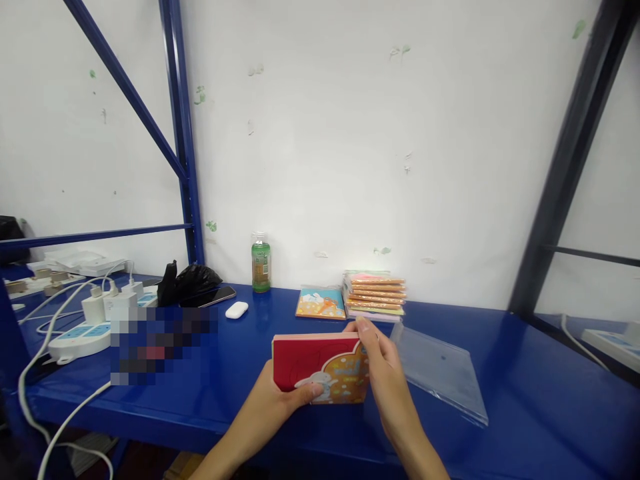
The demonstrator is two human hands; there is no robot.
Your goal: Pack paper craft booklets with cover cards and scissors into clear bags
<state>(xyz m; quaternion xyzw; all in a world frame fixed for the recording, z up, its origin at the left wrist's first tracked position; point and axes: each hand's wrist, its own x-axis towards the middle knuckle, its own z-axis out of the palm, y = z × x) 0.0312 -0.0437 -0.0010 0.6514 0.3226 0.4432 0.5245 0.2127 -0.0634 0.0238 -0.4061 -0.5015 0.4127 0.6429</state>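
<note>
A small thick notebook [310, 357] with a red and orange cartoon cover is held up over the front of the blue table. My left hand [287, 393] grips its lower left side, thumb lying across the cover. Closed on the upper right corner is my right hand [377, 353], its fingertips at the top edge of the pages. To the right of that hand a clear plastic sleeve [443, 370] lies flat on the table. Behind the notebook are a stack of wrapped notebooks [377, 297] and a single cartoon-covered notebook [320, 303].
A green-labelled bottle [261, 263] stands near the wall. Left of it lie a white earphone case [237, 311], a phone [215, 297] and a black plastic bag [195, 283]. Power strips [80, 341] with chargers and white cables fill the left end. Blue posts [183, 133] rise from the table [240, 373].
</note>
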